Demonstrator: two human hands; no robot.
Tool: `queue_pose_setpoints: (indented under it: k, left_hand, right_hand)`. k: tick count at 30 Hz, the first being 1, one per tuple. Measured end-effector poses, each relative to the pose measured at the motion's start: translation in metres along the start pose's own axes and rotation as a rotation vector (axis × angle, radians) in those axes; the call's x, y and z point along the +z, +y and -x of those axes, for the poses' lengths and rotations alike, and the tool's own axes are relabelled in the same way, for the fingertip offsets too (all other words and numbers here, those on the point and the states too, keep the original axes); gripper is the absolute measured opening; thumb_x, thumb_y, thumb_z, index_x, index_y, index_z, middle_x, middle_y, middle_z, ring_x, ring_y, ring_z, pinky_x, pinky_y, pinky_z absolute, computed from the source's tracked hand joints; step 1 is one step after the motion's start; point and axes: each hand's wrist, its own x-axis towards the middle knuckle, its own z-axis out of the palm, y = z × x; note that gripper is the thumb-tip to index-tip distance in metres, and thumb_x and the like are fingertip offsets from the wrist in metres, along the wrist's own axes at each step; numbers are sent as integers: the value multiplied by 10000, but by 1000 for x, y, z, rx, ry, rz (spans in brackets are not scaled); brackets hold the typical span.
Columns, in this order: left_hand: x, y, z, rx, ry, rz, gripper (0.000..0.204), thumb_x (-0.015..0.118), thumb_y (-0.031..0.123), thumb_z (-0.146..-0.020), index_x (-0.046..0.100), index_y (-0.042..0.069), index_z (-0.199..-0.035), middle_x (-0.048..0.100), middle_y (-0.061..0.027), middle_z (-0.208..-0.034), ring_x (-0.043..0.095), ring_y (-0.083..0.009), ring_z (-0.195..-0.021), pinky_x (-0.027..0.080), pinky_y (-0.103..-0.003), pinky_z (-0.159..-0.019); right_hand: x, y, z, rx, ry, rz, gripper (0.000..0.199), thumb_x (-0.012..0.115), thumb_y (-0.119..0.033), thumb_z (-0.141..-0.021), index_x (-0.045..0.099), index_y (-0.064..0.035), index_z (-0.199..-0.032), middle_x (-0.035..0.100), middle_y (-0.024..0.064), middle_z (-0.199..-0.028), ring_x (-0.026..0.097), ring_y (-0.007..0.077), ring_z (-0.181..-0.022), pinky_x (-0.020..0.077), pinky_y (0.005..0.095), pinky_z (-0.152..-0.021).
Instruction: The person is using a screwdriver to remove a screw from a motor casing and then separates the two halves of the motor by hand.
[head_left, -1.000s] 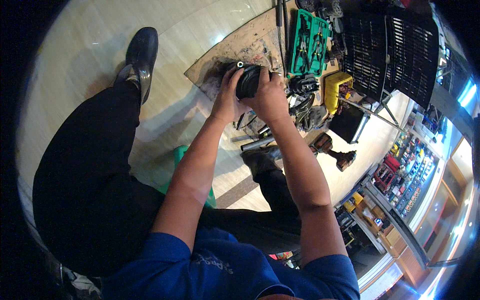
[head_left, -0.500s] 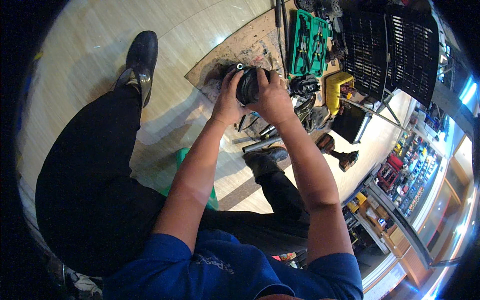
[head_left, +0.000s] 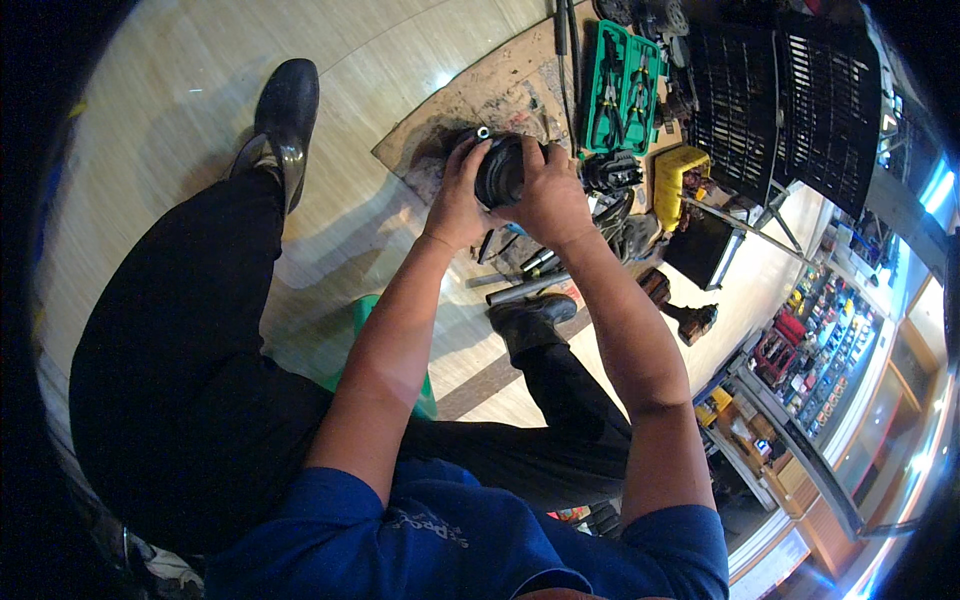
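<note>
Between my two hands sits a thick black round part (head_left: 499,178) with a ribbed, rubber-like side. My left hand (head_left: 458,205) is wrapped round its left side, fingers pointing away from me. On its right side my right hand (head_left: 552,203) grips it from above with bent fingers. A small shiny metal ring or nut (head_left: 483,133) shows at the far left of the part, close to my left fingertips. Much of the part's underside is hidden by my hands. Below lies a stained cardboard sheet (head_left: 425,128).
An open green tool case (head_left: 612,88) with pliers lies at the far right. Nearby are a yellow container (head_left: 668,205), a grey metal tube (head_left: 522,289), a cordless power tool (head_left: 692,319) and black slatted panels (head_left: 735,105). A green stool (head_left: 425,400) is partly under my left arm.
My right hand and elbow have shifted slightly to the right, with the right fingers a little lower on the black part. Both hands keep their hold.
</note>
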Motion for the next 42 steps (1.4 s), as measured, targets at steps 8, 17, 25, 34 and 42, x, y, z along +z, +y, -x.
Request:
queue_pose_setpoints:
  k: [8, 17, 25, 34, 42]
  left_hand:
    - [1, 10, -2, -22, 4, -23, 1106, 958, 198, -542, 357, 102, -1466, 376, -241, -1472, 387, -442, -1368, 370, -484, -1141]
    - [1, 8, -2, -17, 3, -30, 1106, 959, 194, -534, 365, 90, -1460, 374, -236, -1475, 389, -441, -1370, 372, -481, -1140]
    - [1, 8, -2, 5, 7, -2, 1128, 953, 172, -539, 331, 110, -1478, 362, -225, -1481, 394, -443, -1365, 385, -488, -1130]
    - [1, 8, 1, 0, 26, -35, 1188, 977, 192, -534, 297, 90, -1502, 415, -248, -1466, 413, -420, -1363, 365, -475, -1141]
    - [0, 10, -2, -18, -52, -14, 1183, 965, 150, -535, 278, 84, -1496, 400, -236, -1473, 382, -417, -1373, 352, -488, -1143]
  right_hand:
    - [2, 17, -3, -311, 68, 200, 1072, 922, -341, -592, 368, -37, -1458, 517, 270, -1206, 584, 459, -1053, 537, 481, -917]
    - [-2, 11, 3, -210, 54, 162, 1092, 941, -305, -539, 409, -18, -1448, 528, 285, -1242, 555, 473, -1100, 484, 484, -981]
    - [-36, 18, 16, -95, 129, -98, 1100, 966, -274, -519, 437, 1, -1444, 558, 273, -1257, 597, 425, -1127, 505, 452, -970]
    - [21, 59, 95, 278, 225, -1583, 744, 853, -328, -771, 517, 39, -1324, 660, 121, -1128, 668, 252, -996, 549, 394, -898]
    - [103, -3, 153, 214, 230, -2512, 997, 708, -719, -741, 429, -93, -1465, 541, 206, -1411, 578, 450, -1212, 520, 529, -983]
